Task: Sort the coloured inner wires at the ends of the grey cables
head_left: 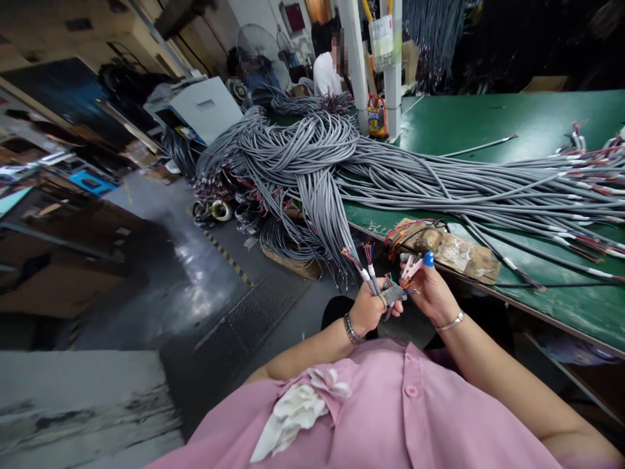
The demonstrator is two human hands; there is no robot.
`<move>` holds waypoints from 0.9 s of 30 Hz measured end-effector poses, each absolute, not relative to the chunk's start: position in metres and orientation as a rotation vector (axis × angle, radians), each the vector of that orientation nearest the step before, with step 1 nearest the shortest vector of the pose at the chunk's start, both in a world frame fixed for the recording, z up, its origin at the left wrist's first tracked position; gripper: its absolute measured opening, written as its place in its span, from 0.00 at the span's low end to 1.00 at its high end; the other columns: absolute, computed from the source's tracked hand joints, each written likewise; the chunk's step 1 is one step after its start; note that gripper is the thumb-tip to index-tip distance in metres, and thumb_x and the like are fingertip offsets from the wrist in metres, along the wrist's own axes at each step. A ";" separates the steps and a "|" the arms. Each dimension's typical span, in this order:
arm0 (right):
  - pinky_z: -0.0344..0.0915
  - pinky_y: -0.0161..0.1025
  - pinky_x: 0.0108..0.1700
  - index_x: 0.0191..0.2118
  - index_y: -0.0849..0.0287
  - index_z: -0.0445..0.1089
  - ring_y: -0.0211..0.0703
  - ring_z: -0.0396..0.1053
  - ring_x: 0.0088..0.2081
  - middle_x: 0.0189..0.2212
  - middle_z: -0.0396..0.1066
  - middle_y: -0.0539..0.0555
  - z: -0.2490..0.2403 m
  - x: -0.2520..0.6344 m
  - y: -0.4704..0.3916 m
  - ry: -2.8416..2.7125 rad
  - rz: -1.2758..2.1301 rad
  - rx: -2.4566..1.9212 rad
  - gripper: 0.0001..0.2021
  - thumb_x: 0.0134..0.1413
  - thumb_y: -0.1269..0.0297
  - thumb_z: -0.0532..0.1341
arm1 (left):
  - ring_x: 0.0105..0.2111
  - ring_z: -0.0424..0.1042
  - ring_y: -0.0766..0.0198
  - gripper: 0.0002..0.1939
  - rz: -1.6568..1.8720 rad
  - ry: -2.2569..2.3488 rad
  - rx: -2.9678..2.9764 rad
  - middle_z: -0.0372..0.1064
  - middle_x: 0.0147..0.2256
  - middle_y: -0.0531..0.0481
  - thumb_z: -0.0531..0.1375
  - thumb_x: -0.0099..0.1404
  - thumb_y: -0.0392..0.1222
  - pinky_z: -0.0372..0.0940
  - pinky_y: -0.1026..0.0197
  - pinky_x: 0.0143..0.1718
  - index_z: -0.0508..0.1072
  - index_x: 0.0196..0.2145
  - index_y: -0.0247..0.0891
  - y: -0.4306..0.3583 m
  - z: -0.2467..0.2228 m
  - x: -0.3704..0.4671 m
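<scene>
My left hand (367,311) is closed around grey cables (375,286) whose stripped ends fan out into thin coloured wires. A greyish band (392,295) wraps its fingers. Close beside it, my right hand (434,296) has a blue covering on the thumb and grips a small pale pink tool (411,268), its exact kind unclear. The tool is by the loose coloured wires (406,284) between both hands. Just beyond, a worn, taped block (444,251) with wires around it lies at the edge of the green table (527,260).
A large heap of grey cables (297,143) spreads over the table and hangs off its left end. A white post (355,65) rises behind it. One person (326,73) sits at the back near a fan (263,55). Grey floor (180,247) lies to the left.
</scene>
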State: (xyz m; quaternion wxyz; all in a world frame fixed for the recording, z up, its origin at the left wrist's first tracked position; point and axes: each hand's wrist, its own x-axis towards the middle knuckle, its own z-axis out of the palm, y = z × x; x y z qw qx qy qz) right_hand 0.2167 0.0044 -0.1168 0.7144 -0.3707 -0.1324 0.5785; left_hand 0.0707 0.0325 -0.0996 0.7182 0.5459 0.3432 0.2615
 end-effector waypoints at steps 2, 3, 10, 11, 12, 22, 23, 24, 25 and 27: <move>0.64 0.37 0.30 0.31 0.56 0.73 0.39 0.65 0.27 0.29 0.72 0.52 -0.117 0.218 0.000 -0.293 1.343 -0.778 0.24 0.45 0.37 0.61 | 0.16 0.67 0.68 0.20 0.582 0.752 1.204 0.70 0.18 0.48 0.64 0.55 0.54 0.57 0.68 0.16 0.70 0.24 0.32 0.031 -0.098 0.069; 0.64 0.37 0.30 0.32 0.56 0.73 0.39 0.66 0.27 0.30 0.72 0.53 -0.118 0.219 -0.002 -0.299 1.376 -0.756 0.25 0.46 0.36 0.59 | 0.16 0.67 0.68 0.20 0.586 0.745 1.206 0.70 0.18 0.48 0.64 0.55 0.55 0.57 0.68 0.17 0.70 0.24 0.32 0.030 -0.096 0.068; 0.63 0.35 0.30 0.35 0.57 0.74 0.36 0.64 0.28 0.31 0.72 0.51 -0.116 0.221 -0.010 -0.355 1.433 -0.700 0.15 0.52 0.49 0.62 | 0.17 0.68 0.69 0.19 0.665 0.735 1.217 0.70 0.20 0.49 0.64 0.56 0.53 0.62 0.67 0.19 0.70 0.26 0.32 0.021 -0.089 0.061; 0.63 0.35 0.30 0.35 0.57 0.74 0.36 0.63 0.28 0.30 0.71 0.51 -0.115 0.221 -0.010 -0.365 1.407 -0.715 0.13 0.53 0.51 0.63 | 0.17 0.68 0.69 0.19 0.679 0.741 1.213 0.70 0.20 0.49 0.63 0.57 0.54 0.63 0.67 0.19 0.71 0.26 0.32 0.021 -0.088 0.062; 0.62 0.35 0.30 0.35 0.57 0.74 0.36 0.63 0.27 0.28 0.70 0.51 -0.115 0.220 -0.010 -0.374 1.377 -0.732 0.13 0.53 0.52 0.63 | 0.17 0.67 0.69 0.19 0.690 0.748 1.214 0.71 0.20 0.49 0.63 0.57 0.54 0.62 0.67 0.19 0.71 0.26 0.32 0.021 -0.087 0.063; 0.63 0.40 0.29 0.31 0.57 0.74 0.41 0.65 0.26 0.25 0.70 0.53 -0.125 0.214 -0.002 -0.432 1.276 -0.810 0.24 0.51 0.38 0.57 | 0.17 0.68 0.68 0.18 0.694 0.793 1.236 0.71 0.19 0.49 0.63 0.57 0.53 0.63 0.67 0.19 0.70 0.25 0.32 0.023 -0.091 0.075; 0.64 0.41 0.28 0.31 0.57 0.74 0.42 0.65 0.25 0.24 0.70 0.53 -0.124 0.214 0.000 -0.425 1.305 -0.790 0.25 0.49 0.37 0.58 | 0.17 0.68 0.68 0.19 0.694 0.796 1.234 0.71 0.19 0.49 0.63 0.57 0.53 0.63 0.67 0.19 0.70 0.25 0.32 0.023 -0.092 0.076; 0.64 0.42 0.28 0.31 0.57 0.74 0.42 0.65 0.25 0.24 0.70 0.54 -0.123 0.214 0.001 -0.414 1.318 -0.771 0.25 0.48 0.37 0.59 | 0.17 0.68 0.68 0.19 0.695 0.798 1.232 0.71 0.19 0.49 0.63 0.57 0.53 0.63 0.67 0.19 0.70 0.25 0.32 0.023 -0.093 0.076; 0.65 0.42 0.28 0.31 0.57 0.74 0.43 0.66 0.24 0.23 0.71 0.54 -0.122 0.213 0.002 -0.400 1.322 -0.755 0.25 0.47 0.37 0.59 | 0.17 0.68 0.68 0.19 0.696 0.800 1.231 0.71 0.19 0.49 0.63 0.57 0.53 0.63 0.67 0.19 0.70 0.25 0.32 0.023 -0.094 0.076; 0.65 0.42 0.28 0.31 0.57 0.74 0.43 0.66 0.24 0.23 0.71 0.53 -0.120 0.212 0.005 -0.358 1.312 -0.728 0.24 0.46 0.37 0.61 | 0.17 0.68 0.68 0.18 0.694 0.803 1.234 0.71 0.20 0.49 0.62 0.58 0.53 0.63 0.67 0.19 0.70 0.25 0.32 0.023 -0.096 0.076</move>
